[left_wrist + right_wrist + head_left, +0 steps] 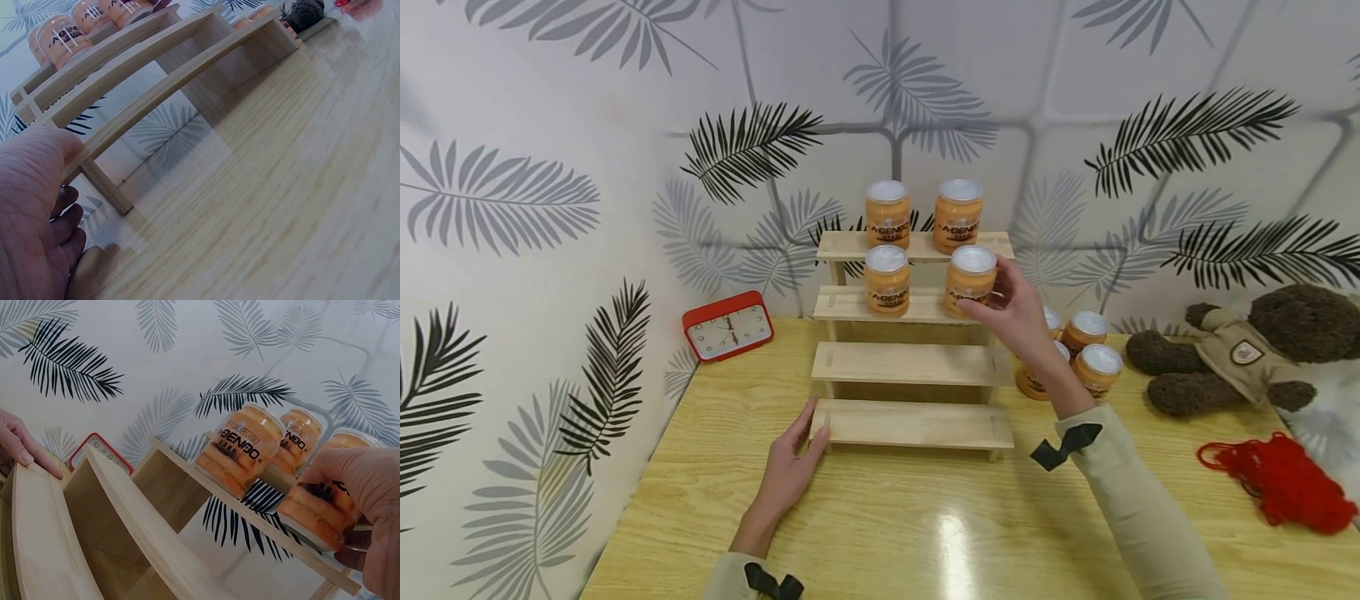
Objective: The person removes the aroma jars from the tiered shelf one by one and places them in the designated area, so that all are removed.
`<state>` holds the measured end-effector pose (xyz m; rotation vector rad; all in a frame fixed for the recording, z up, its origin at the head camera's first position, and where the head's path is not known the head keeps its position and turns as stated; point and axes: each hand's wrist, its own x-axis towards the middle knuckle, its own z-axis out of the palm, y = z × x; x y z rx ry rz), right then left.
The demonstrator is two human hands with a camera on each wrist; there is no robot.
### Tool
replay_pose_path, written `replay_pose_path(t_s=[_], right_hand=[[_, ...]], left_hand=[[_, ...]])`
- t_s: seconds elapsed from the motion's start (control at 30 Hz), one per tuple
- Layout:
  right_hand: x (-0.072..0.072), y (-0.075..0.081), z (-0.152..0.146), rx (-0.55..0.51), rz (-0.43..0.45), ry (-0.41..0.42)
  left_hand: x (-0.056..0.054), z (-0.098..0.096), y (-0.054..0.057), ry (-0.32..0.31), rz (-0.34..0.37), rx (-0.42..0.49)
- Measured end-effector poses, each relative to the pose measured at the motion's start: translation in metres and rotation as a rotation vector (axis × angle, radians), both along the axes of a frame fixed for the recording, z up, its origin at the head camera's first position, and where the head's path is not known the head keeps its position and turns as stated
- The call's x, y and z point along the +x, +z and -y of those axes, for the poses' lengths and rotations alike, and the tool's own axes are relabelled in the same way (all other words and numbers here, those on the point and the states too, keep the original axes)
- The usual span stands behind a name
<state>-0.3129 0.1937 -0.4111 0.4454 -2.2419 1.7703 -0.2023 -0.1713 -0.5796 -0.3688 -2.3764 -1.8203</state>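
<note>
A wooden tiered rack [913, 363] stands on the table. My right hand [1018, 310] grips an orange can [972, 279] with a silver lid, thumb at its front and fingers around its far side, on the second tier from the top. Left of it on that tier stands a matching can [887, 282]. Two more cans, one at left [887, 217] and one at right [957, 218], stand on the top tier. My left hand [792, 457] holds the left end of the lowest tier, thumb [65, 142] on the board and fingers curled beside it.
Several more cans [1096, 371] are grouped on the table right of the rack, partly behind my right arm. A red clock [728, 327] stands at left. A brown teddy bear [1232, 350] and red yarn [1292, 487] lie at right. A patterned wall rises behind.
</note>
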Motion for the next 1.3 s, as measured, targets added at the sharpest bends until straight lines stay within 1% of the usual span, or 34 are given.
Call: replay_pose_path(t_s=[0.17,0.3,0.47,0.67,0.83,0.93,1.1,1.3], right_hand=[[0.005,0.001,-0.004,-0.018,-0.02,0.009],[0.009,0.002,-0.009,-0.003,-0.041,-0.004],[0.015,0.004,-0.015,0.012,-0.061,-0.02],[0.022,0.005,-0.022,0.026,-0.06,-0.039],[0.026,0.002,-0.028,0.021,-0.076,-0.035],[0.03,0.002,-0.03,0.018,-0.07,-0.038],[0.039,0.004,-0.034,0.022,-0.05,-0.06],[0.049,0.005,-0.04,0.004,-0.068,-0.067]], left_hand=[[0.001,0.0,0.002,0.004,0.005,0.0],[0.001,0.0,0.002,0.006,0.013,-0.01],[0.0,0.0,0.0,0.002,0.002,-0.007],[-0.001,0.0,0.0,0.006,-0.005,-0.009],[0.0,-0.001,0.0,0.013,0.0,-0.022],[0.0,0.0,0.0,0.017,0.002,-0.03],[0.0,-0.001,0.001,0.016,0.005,-0.028],[0.0,-0.001,0.0,0.013,0.006,-0.022]])
